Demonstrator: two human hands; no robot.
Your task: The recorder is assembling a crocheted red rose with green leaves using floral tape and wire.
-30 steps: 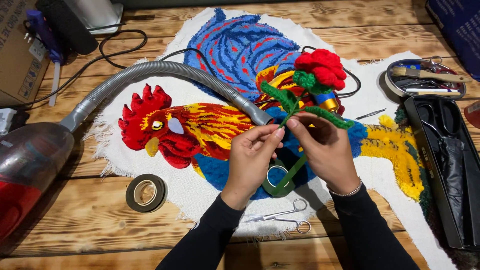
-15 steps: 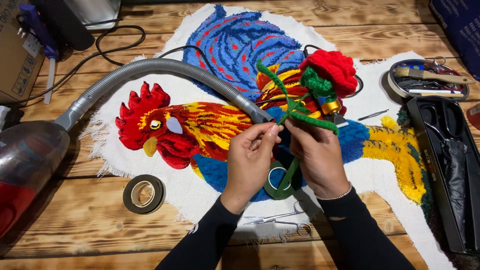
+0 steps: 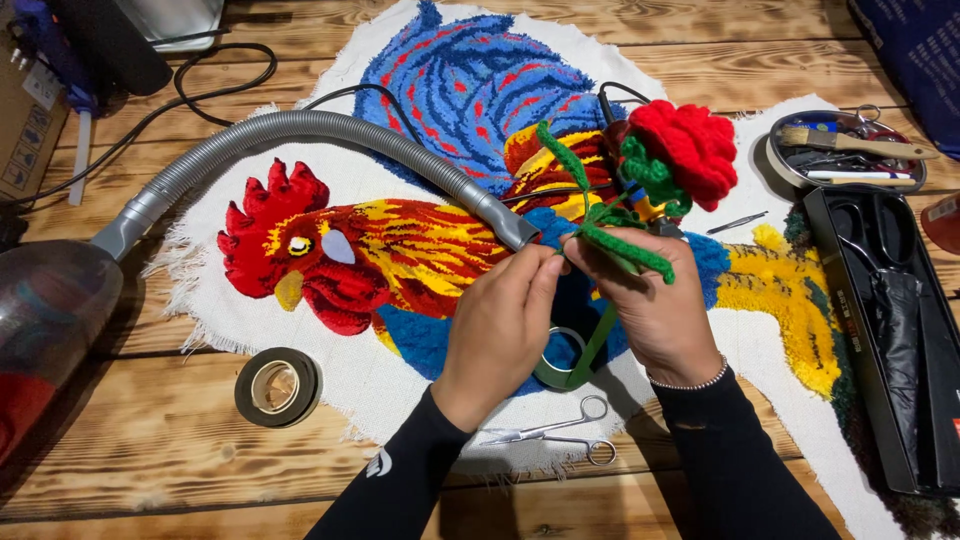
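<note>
My right hand [image 3: 655,305] grips the stem of a yarn rose [image 3: 685,140] with a red bloom and green fuzzy leaves [image 3: 625,250], held tilted above a tufted rooster rug [image 3: 400,250]. My left hand [image 3: 500,330] pinches the stem just below the leaves, fingertips against my right hand's. A strip of green tape [image 3: 593,345] runs down from the stem to a green tape roll [image 3: 560,360] hanging below my hands.
A grey vacuum hose [image 3: 330,130] curves across the rug to a red vacuum body [image 3: 40,330] at left. A dark tape roll [image 3: 277,387] and small scissors [image 3: 560,435] lie on the wooden table. A round tin with a brush [image 3: 845,150] and a black case [image 3: 890,300] sit at right.
Both hands have lifted the rose a little higher and turned it; the green tape strip is drawn out longer from the hanging roll.
</note>
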